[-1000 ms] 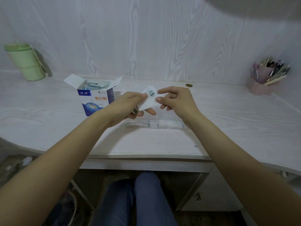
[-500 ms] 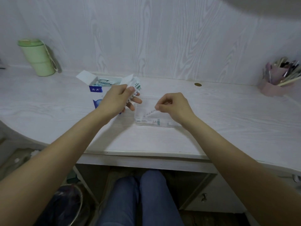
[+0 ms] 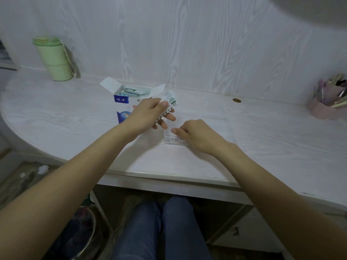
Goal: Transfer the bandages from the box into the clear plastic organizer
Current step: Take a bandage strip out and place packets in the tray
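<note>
Left hand [image 3: 150,113] is raised just above the desk [image 3: 262,147], in front of the open box [image 3: 131,102]; a small stack of wrapped bandages [image 3: 170,103] is pinched between its thumb on top and fingers underneath, the stack tilted with its far end up; how many strips are in the stack cannot be told; right hand [image 3: 195,136] is lowered onto the clear plastic organizer [image 3: 170,139], fingers curled down over its right part, thumb pointed left along its top edge; whether anything is held under those fingers cannot be told, since the fingertips are hidden by the hand itself; only the organizer's left end is seen, flat on the desk just beside the left hand's fingertips, with white strips visible inside; compartments cannot be told apart; the box is stood upright behind and left of the left hand, both top flaps folded outward, more wrapped bandages seen inside at the top; its blue-and-white front is partly covered by the left hand; a green cup [image 3: 53,59] is stood at the far left against the wall; a pink pen holder [image 3: 326,106] full of pens is at the far right; a small round brass-coloured disc [image 3: 236,100] is set in the desk near the wall; the person's knees in blue trousers are seen under the desk edge.
</note>
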A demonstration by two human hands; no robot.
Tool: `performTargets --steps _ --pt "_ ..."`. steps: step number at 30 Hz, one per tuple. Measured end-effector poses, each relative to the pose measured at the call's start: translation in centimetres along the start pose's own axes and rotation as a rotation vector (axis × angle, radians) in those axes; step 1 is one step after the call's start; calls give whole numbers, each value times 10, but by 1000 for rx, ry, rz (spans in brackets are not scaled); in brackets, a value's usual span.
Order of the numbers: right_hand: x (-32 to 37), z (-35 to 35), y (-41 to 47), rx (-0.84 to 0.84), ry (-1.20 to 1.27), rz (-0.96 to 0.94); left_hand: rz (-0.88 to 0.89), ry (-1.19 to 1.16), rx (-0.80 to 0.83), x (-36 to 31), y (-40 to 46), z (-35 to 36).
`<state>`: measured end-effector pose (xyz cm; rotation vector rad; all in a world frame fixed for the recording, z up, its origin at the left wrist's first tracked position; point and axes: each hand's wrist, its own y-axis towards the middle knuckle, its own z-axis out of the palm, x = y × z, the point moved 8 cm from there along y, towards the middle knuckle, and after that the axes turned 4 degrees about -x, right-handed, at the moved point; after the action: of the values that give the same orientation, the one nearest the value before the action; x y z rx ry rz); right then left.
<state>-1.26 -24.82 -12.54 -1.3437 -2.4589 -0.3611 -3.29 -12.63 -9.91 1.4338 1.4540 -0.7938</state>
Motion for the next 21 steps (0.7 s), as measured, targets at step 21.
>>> performTargets --steps 21 --pt "-6 -54 -11 -386 734 53 -87 -205 208 -5 -8 15"
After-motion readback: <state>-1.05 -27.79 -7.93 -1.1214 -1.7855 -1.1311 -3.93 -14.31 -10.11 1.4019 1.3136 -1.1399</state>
